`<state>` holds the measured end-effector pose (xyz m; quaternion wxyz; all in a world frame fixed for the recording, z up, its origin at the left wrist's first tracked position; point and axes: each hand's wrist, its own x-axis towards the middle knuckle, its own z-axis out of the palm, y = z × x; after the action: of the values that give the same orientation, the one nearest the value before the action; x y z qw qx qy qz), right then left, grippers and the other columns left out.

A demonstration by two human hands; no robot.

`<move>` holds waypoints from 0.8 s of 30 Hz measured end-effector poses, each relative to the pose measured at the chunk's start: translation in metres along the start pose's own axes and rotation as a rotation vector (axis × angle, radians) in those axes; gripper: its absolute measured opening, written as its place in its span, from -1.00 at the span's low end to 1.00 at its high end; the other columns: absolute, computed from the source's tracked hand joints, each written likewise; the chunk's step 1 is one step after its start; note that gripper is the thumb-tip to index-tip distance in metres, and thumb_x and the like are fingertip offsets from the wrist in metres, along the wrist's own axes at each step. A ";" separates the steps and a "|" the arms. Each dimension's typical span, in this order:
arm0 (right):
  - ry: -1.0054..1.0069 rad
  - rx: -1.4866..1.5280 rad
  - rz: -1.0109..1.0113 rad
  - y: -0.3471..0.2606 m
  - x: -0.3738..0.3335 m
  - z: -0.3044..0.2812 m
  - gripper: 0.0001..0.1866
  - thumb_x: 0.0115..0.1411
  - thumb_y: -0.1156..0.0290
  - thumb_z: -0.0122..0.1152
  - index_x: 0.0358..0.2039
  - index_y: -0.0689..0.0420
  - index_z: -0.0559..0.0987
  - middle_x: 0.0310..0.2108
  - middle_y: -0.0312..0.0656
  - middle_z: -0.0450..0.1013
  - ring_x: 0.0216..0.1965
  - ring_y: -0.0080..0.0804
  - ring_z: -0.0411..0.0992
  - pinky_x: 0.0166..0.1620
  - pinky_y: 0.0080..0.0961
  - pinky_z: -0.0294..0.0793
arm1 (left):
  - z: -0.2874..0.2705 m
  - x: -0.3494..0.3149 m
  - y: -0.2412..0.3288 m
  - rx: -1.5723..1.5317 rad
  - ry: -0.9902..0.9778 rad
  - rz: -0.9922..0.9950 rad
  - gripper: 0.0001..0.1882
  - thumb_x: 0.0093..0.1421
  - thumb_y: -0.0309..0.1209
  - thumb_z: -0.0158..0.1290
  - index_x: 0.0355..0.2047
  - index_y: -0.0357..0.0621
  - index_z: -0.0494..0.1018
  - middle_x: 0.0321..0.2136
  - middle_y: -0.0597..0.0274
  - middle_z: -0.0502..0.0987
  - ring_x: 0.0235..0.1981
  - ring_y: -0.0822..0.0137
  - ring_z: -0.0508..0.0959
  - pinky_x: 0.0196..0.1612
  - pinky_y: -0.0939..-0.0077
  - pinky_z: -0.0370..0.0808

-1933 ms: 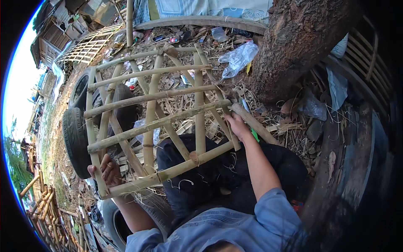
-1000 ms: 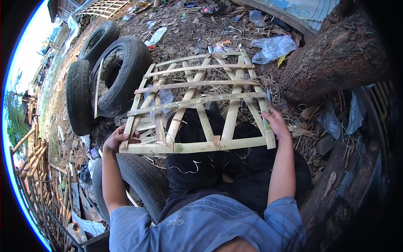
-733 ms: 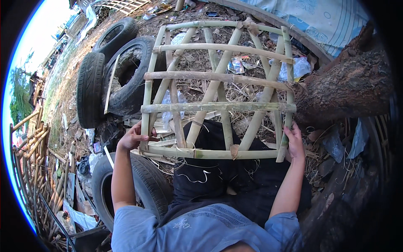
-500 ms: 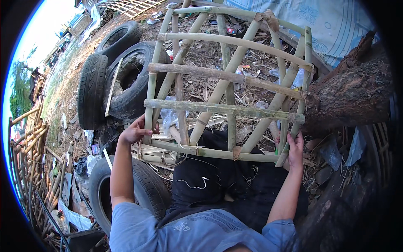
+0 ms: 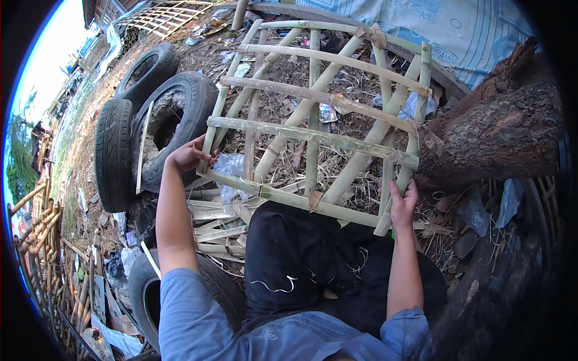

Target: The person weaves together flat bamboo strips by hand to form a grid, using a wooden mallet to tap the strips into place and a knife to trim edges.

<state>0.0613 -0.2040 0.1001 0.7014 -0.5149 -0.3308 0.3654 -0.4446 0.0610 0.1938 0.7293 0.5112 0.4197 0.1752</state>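
Bamboo frame (image 5: 292,130) is held up btwn both hands, near edge by the dark trousers (image 5: 280,240). Its L upright is gripped nr the lower corner by L hand (image 5: 189,155); its R upright, also low, by R hand (image 5: 404,201), w/ tree trunk (image 5: 494,138) to the R.

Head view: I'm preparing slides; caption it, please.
Left hand and right hand hold a bamboo lattice frame; tyres left, tree trunk right.

Litter-strewn dirt ground (image 5: 198,60); rough tree trunk (image 5: 494,132) right; bright sky (image 5: 41,69) far left.
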 end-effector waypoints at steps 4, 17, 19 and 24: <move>0.066 0.022 0.068 0.024 0.011 0.034 -0.85 0.27 0.49 0.18 -0.22 0.21 0.40 -0.38 -0.23 0.51 -0.44 -0.48 0.55 -0.33 -0.56 0.55 | -0.006 0.045 0.015 0.191 0.326 -0.096 -0.21 -0.01 -0.65 0.13 0.27 -0.11 0.15 -0.10 0.09 0.48 -0.06 0.25 0.49 0.05 0.34 0.44; 0.120 -0.349 0.209 0.075 0.018 0.053 -0.80 0.22 0.52 0.22 -0.20 0.29 0.42 -0.35 -0.13 0.54 -0.35 -0.45 0.54 -0.26 -0.48 0.51 | 0.333 0.169 -0.054 1.390 0.225 0.562 -0.15 -0.03 -0.60 0.10 0.31 0.00 0.10 0.24 -0.01 0.22 0.28 -0.03 0.22 0.34 -0.17 0.03; 0.039 -0.194 0.105 0.079 0.020 0.052 -0.74 0.24 0.53 0.18 -0.09 0.29 0.40 -0.20 -0.08 0.51 -0.17 -0.46 0.50 -0.09 -0.49 0.45 | 0.340 0.187 -0.061 1.338 0.274 0.589 -0.30 0.02 -0.57 0.05 0.24 0.03 0.24 0.10 0.05 0.39 0.19 0.03 0.34 0.31 -0.12 0.09; 0.039 -0.015 0.231 0.078 0.011 0.035 -0.69 0.24 0.57 0.14 -0.01 0.28 0.36 -0.09 -0.11 0.47 -0.09 -0.45 0.47 -0.01 -0.49 0.44 | 0.337 0.185 -0.064 1.419 0.127 0.607 -0.74 0.04 -0.52 0.06 -0.25 0.02 0.58 -0.36 0.23 0.58 -0.16 0.15 0.55 0.08 0.10 0.30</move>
<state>0.0242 -0.1614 0.0346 0.6570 -0.5620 -0.2581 0.4311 -0.0807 -0.0406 0.0991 0.1218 0.9376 0.3143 0.0856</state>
